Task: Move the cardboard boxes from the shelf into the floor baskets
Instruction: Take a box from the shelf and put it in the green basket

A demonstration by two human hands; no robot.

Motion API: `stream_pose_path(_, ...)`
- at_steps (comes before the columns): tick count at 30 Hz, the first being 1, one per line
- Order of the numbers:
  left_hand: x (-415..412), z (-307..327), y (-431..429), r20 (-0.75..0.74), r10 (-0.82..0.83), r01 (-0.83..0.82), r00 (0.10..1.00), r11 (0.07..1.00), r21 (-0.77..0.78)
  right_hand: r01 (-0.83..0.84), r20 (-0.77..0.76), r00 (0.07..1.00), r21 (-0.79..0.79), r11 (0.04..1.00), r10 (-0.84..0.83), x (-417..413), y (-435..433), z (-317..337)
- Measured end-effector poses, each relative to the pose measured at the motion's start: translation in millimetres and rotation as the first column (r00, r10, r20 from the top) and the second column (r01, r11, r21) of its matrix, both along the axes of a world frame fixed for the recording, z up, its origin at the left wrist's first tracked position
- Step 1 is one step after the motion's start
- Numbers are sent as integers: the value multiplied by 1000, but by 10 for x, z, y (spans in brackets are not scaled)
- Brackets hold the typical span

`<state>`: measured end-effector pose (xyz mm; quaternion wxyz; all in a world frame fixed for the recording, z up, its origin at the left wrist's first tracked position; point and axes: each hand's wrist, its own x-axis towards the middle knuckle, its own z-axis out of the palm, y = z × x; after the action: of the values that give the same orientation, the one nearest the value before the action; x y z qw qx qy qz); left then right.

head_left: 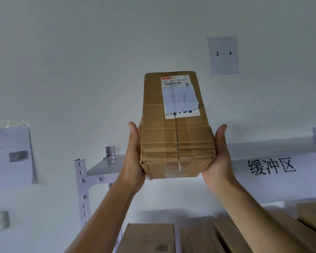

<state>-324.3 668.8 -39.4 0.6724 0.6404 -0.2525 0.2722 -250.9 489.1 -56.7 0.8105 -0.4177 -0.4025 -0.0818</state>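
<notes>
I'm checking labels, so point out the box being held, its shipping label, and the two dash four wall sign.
held box (171, 139): head view, taped brown face, lower half.
shipping label (172, 83): head view, printed strip at the barcode.
wall sign (223, 55): head view, centre of the sheet.

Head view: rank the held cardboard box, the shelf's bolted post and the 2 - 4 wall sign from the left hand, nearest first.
1. held cardboard box: touching the left hand.
2. bolted post: lower left.
3. 2 - 4 wall sign: upper right, on the wall.
</notes>
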Motion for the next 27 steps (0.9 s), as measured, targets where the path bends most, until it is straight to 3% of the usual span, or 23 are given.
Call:
stream_pose_path(17,-1412,-749,-107,-210,142,-171,967,977,-130,-82,-184,980,4,997,82,-1262,-6,-795)
stream_pose_path(27,-2507,-1438,113,-302,212,-265,930,952,-150,-298,-313,910,-42,954,271,-2195,271,-1440)
